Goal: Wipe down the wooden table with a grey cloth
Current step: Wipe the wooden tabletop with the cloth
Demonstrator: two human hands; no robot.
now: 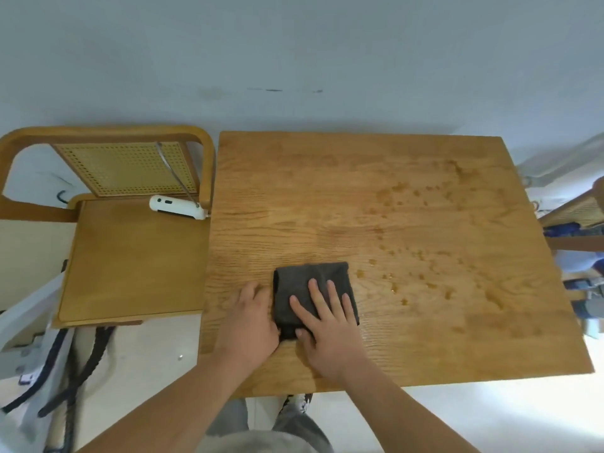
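While pressing the folded cloth [305,282] onto the table [327,191] near its front edge | right hand [330,331] flat, fingers spread for even pressure | left hand [251,322] flat too, steadying cloth's side | drops [395,289] rightward unwiped

The wooden table [327,178] has a squarish, light-brown top with clear grain, and wet droplets [360,273] are scattered over its right half. The dark grey cloth [312,276], folded into a rough square, lies flat near the front edge, left of centre, just beside the nearest droplets.
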